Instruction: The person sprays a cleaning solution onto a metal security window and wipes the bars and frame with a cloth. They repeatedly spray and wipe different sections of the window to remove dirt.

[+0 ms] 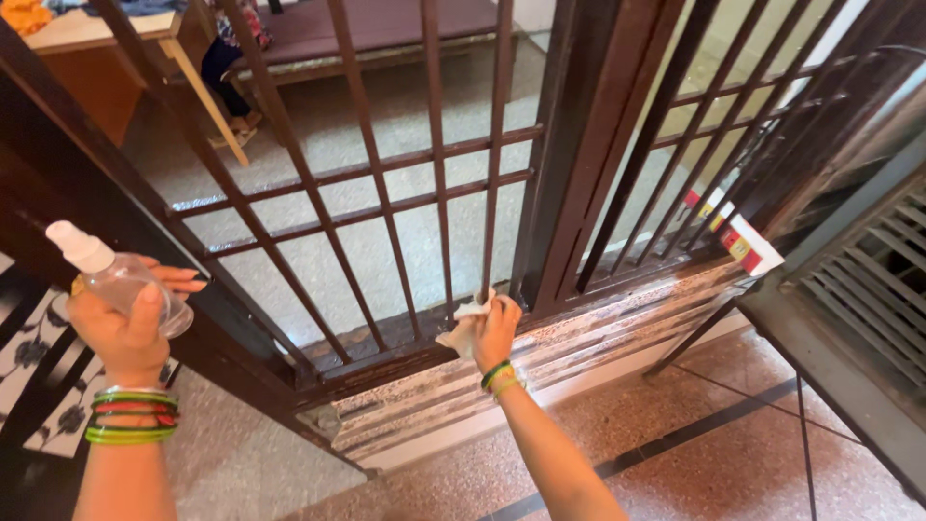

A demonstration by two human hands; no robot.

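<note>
The right hand (494, 333) is pressing a crumpled white cloth (463, 323) against the dark barred gate (436, 183)'s bottom rail; the left hand (121, 323) is gripping a clear spray bottle (116, 278), open floor below.

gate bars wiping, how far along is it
Done: nothing can be judged finished; the upper bars show no clear before-and-after. In hand: the right hand presses a white cloth at the foot of one bar on the bottom rail, while the left hand holds a clear spray bottle aside. Left: the rail looks worn and patchy, and the striped stone sill below shows pale smears.
</note>
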